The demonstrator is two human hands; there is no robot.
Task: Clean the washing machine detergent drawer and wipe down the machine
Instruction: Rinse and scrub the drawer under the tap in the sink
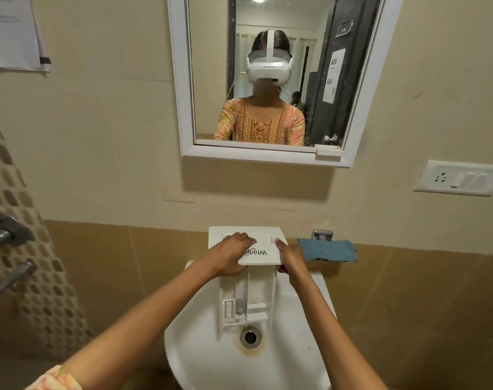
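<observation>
The white detergent drawer (pixel 263 256) hangs upright over the white sink (pixel 304 342), its front panel with dark lettering at the top and its compartments (pixel 239 308) pointing down toward the drain (pixel 250 337). My left hand (pixel 229 254) grips the left side of the front panel, fingers curled over its face. My right hand (pixel 288 258) holds the right edge, thumb on top. A blue cloth (pixel 328 249) lies on the ledge to the right of the drawer.
A tap (pixel 322 235) sits behind the blue cloth. A white-framed mirror (pixel 270 77) hangs above the sink and reflects a person in a headset. A switch socket (pixel 461 178) is on the right wall. Metal shower fittings (pixel 6 235) stick out at the left.
</observation>
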